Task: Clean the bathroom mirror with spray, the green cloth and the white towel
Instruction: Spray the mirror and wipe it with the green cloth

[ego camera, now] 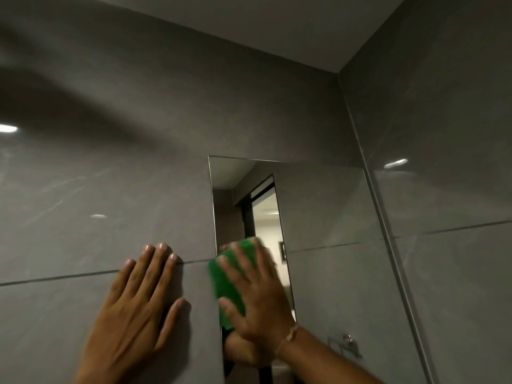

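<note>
The bathroom mirror (318, 212) is set into a grey tiled wall, its left edge running down the middle of the view. My right hand (257, 297) presses the green cloth (225, 284) flat against the mirror near that left edge; the hand is blurred. The cloth shows between and beside my fingers. My left hand (138, 309) lies flat and spread on the wall tile just left of the mirror, holding nothing. No spray bottle or white towel is in view.
Grey glossy wall tiles (97, 189) surround the mirror, and a side wall (443, 162) meets it on the right. The mirror reflects a doorway (266, 217) and a metal wall hook (347, 340). The ceiling corner is at the top right.
</note>
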